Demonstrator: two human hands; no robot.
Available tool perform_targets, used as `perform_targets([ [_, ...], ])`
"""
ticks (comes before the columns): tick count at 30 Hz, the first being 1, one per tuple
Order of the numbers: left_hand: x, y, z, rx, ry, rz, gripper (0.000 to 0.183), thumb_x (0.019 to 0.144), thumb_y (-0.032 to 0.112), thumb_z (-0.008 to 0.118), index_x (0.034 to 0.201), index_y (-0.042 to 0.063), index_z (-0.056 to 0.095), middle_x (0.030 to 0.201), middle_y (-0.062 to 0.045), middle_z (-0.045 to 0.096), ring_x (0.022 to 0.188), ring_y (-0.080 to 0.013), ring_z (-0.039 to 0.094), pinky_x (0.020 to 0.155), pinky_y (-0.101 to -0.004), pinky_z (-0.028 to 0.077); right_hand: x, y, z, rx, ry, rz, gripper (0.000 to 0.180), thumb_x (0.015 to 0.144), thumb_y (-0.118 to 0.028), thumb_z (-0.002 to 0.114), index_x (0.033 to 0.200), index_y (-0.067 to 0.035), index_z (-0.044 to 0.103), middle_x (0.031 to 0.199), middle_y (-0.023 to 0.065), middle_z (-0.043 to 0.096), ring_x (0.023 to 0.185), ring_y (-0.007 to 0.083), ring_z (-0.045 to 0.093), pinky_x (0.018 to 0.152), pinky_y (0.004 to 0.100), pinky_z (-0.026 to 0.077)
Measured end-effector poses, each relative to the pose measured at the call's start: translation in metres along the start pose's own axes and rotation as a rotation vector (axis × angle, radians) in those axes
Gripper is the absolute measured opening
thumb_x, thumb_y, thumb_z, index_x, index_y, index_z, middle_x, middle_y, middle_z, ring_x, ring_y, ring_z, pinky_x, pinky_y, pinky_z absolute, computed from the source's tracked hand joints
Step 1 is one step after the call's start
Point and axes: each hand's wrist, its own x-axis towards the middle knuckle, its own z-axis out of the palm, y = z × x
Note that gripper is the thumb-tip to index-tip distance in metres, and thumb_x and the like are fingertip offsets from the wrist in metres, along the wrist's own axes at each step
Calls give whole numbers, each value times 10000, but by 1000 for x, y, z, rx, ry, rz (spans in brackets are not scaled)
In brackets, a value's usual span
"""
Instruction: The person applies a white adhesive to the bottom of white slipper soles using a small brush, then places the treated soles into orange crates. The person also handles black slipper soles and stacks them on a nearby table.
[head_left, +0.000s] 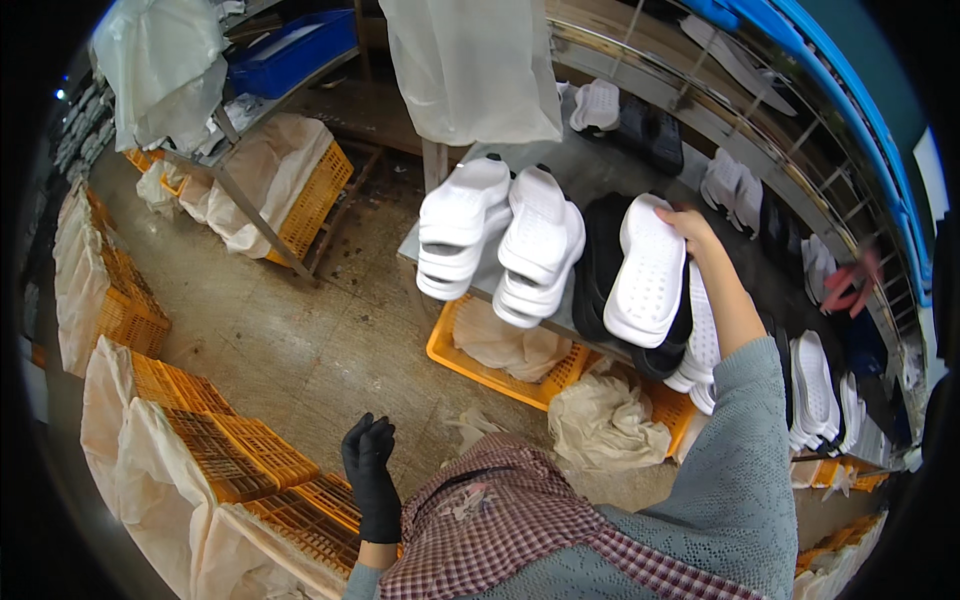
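Observation:
My right hand (686, 225), bare, grips the edge of a white foam shoe sole (646, 274) that lies over black soles (600, 262) on the metal table. To its left stand two stacks of white soles (463, 225), (536, 244) side by side at the table's edge. More white soles (701, 337) show partly behind my right forearm. Low in front of me, away from the table, my left hand (371, 469) in a black glove has its fingers bent together; whether it holds anything small cannot be told.
Yellow plastic crates (510, 375) with cloth stand under the table (559, 322). More crates (262, 450) are stacked at lower left. A plastic sheet (476, 67) hangs above the table. Further soles (814, 382) lie along the right, near blurred red scissors-like handles (855, 281).

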Motion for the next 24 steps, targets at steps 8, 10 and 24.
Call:
perform_targets([
  [8, 39, 14, 38, 23, 16, 28, 406, 991, 359, 478, 1266, 61, 499, 1206, -132, 597, 1099, -248, 589, 969, -404, 455, 84, 17, 39, -714, -237, -106, 556, 711, -302, 782, 1147, 0, 613, 1111, 165, 633, 1025, 274, 601, 870, 354, 468],
  [10, 45, 15, 43, 34, 26, -11, 413, 993, 362, 471, 1275, 62, 493, 1225, -141, 585, 1112, -255, 582, 978, -408, 448, 86, 12, 37, -783, -267, -70, 544, 709, -305, 778, 1130, 1, 619, 1109, 165, 637, 1032, 278, 604, 872, 353, 473],
  [24, 71, 23, 62, 32, -27, -78, 396, 988, 354, 488, 1261, 67, 494, 1194, -142, 599, 1094, -259, 589, 968, -398, 455, 125, -16, 167, -599, -351, -330, 680, 739, -398, 773, 1215, 31, 548, 1129, 176, 622, 1030, 249, 595, 881, 341, 465],
])
